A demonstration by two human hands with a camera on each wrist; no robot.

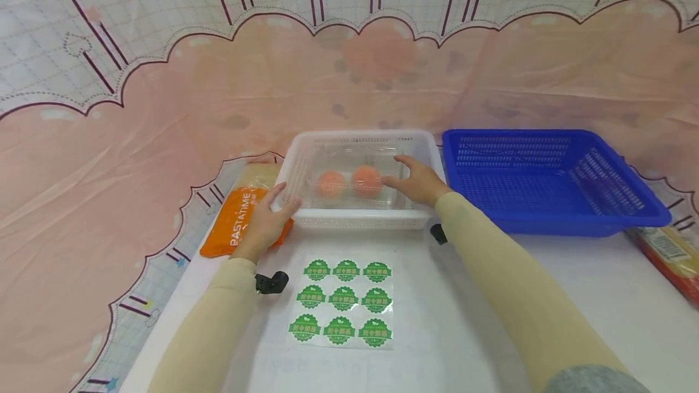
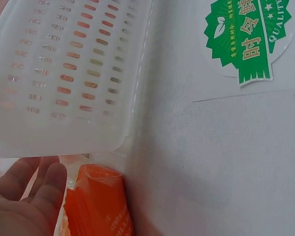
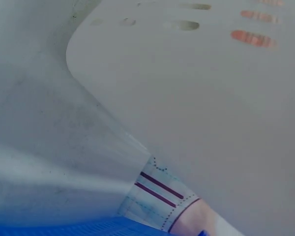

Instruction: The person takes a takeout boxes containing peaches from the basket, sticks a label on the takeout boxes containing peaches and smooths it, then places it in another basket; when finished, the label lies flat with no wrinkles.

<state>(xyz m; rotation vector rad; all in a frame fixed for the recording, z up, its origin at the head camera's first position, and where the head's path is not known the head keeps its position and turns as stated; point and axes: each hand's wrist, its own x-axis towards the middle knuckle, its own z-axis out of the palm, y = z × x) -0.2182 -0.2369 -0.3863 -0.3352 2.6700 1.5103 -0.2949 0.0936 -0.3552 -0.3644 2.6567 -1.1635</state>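
A white perforated plastic basket (image 1: 360, 218) stands near the back of the table. Inside it lies a clear plastic box (image 1: 349, 153) with two round orange fruits (image 1: 366, 182) seen in it. My right hand (image 1: 419, 182) reaches over the basket's right side, thumb and fingers spread, with the thumb overlapping the box beside the right fruit. At the basket's left rim is my left hand (image 1: 267, 220), fingers extended toward the corner. In the left wrist view its fingers (image 2: 51, 189) show right at the basket's end, close to an orange pasta packet (image 2: 101, 201).
To the right of the white basket stands a blue perforated basket (image 1: 546, 223). A sheet of green round stickers (image 1: 343, 299) lies on the white table (image 1: 437, 320) in front. Another packet (image 1: 668, 253) lies at the right edge. Patterned pink cloth (image 1: 273, 83) hangs behind.
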